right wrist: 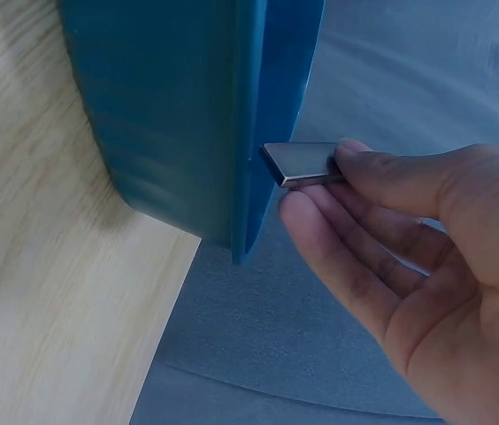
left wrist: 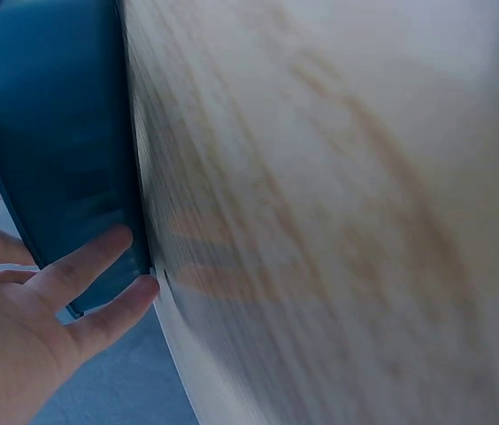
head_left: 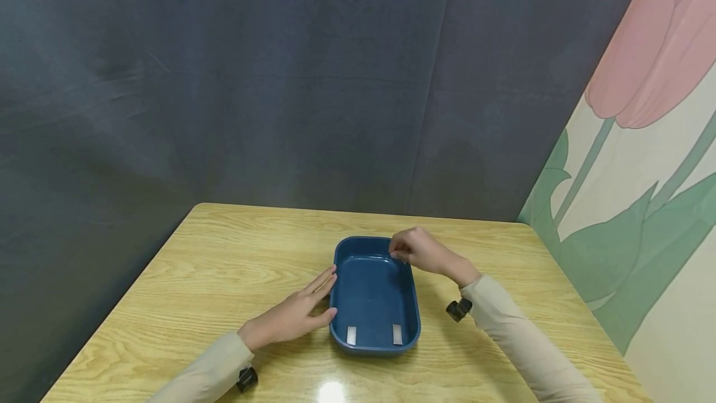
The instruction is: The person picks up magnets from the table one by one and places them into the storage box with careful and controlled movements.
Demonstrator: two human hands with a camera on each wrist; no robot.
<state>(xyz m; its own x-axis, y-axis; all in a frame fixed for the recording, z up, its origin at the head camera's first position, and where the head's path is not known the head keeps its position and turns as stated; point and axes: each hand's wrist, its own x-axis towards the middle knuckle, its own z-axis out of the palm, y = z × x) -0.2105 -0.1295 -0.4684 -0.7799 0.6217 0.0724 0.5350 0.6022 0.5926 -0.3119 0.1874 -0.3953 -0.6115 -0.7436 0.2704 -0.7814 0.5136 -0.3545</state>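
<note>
A blue rectangular tub [head_left: 369, 291] with rounded corners stands on the wooden table. Inside its near end are two small silvery rectangular pieces, one at the left [head_left: 351, 335] and one at the right [head_left: 397, 334]. My left hand [head_left: 296, 313] touches the tub's left side with fingers extended; in the left wrist view the fingertips [left wrist: 112, 243] rest along the outer wall. Over the far right corner, my right hand [head_left: 422, 250] pinches a flat silvery metal piece [right wrist: 303, 161] between thumb and fingers. That piece is hard to make out in the head view.
The light wooden table [head_left: 224, 278] extends around the tub. Behind it hangs a dark grey-blue curtain [head_left: 291, 92]. A wall painted with tulips [head_left: 632, 204] rises at the right. Each wrist carries a small black device, such as the right one [head_left: 459, 310].
</note>
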